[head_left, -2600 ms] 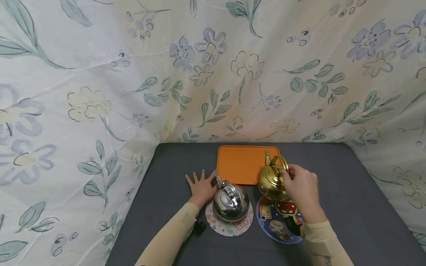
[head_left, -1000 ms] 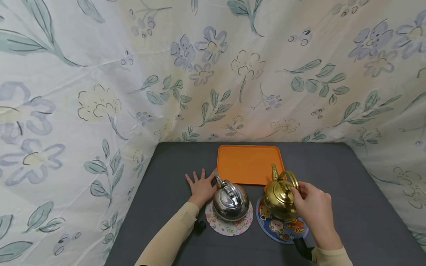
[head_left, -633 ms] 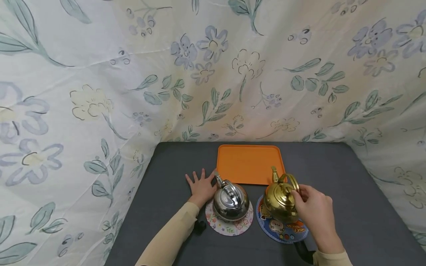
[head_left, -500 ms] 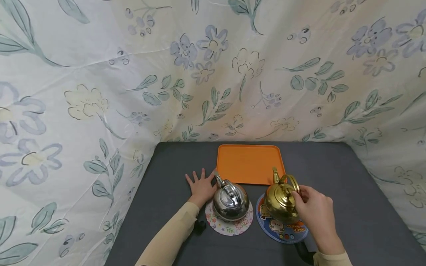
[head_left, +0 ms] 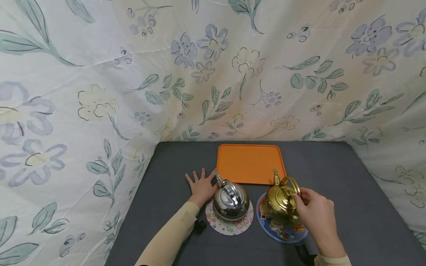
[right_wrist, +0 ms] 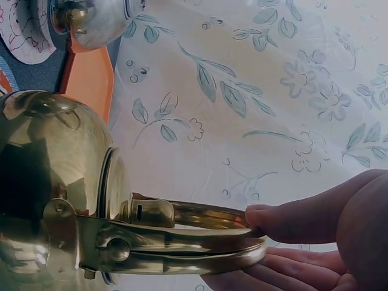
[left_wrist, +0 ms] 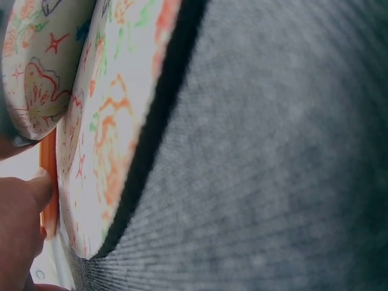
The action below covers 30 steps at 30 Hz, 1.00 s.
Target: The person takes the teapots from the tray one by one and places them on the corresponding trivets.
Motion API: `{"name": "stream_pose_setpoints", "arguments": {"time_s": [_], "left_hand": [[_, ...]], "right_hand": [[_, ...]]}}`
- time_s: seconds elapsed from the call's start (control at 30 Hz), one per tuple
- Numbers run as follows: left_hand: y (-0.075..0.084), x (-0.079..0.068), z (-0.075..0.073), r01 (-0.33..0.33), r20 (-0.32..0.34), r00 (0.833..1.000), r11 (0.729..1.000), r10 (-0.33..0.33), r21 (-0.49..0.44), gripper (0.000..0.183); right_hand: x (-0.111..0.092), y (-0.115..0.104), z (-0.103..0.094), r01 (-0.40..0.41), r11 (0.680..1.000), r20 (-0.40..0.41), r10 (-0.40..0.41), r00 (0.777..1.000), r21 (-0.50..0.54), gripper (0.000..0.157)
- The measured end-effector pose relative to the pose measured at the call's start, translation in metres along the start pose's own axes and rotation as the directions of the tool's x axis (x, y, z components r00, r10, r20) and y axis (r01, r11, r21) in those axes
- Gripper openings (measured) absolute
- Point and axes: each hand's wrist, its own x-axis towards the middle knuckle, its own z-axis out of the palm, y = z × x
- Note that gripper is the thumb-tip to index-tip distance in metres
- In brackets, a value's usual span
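Observation:
My right hand pinches the hooped handle of a shiny gold kettle between thumb and fingers. The kettle is over a round blue cartoon mat, spout toward the back; whether its base touches the mat I cannot tell. In the right wrist view, thumb and fingers close on the handle. A silver kettle stands on a round flowered mat. Left of it my left hand lies on the dark table with fingers spread, its thumb near the silver spout.
Behind the kettles lies an orange tray with a low rim. A flower-printed cloth hangs behind and to the left of the dark grey table. Black wrist gear sits under the left wrist.
The gold kettle, held in my right hand, has moved right and toward me, from the tray's near corner to over the blue mat, sinking slightly of late. My left hand stays put.

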Motion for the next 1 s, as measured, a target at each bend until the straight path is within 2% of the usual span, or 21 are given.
{"name": "stream_pose_setpoints", "arguments": {"time_s": [0.33, 0.6, 0.83, 0.93, 1.0], "left_hand": [[-0.001, 0.001, -0.001, 0.003, 0.016, 1.000, 1.000, -0.003, -0.002, 0.065], [0.000, 0.001, 0.000, 0.006, 0.021, 1.000, 1.000, -0.006, 0.002, 0.064], [0.003, 0.001, 0.004, -0.009, 0.018, 1.000, 1.000, 0.009, -0.010, 0.064], [0.003, 0.001, 0.004, -0.020, 0.022, 1.000, 0.999, 0.021, -0.027, 0.064], [0.002, 0.001, 0.004, -0.032, 0.025, 0.999, 0.999, 0.033, -0.044, 0.063]], "right_hand": [[-0.007, 0.000, -0.003, -0.074, 0.997, 0.070, 0.073, 0.995, 0.002, 0.032], [-0.009, 0.002, -0.002, -0.104, 0.995, 0.104, 0.102, 0.989, 0.006, 0.036], [-0.011, 0.008, -0.008, -0.087, 0.996, 0.111, 0.085, 0.990, 0.010, 0.038], [-0.010, 0.011, -0.012, -0.085, 0.996, 0.121, 0.082, 0.989, 0.013, 0.043], [-0.008, 0.014, -0.016, -0.071, 0.997, 0.092, 0.069, 0.993, 0.018, 0.047]]}}
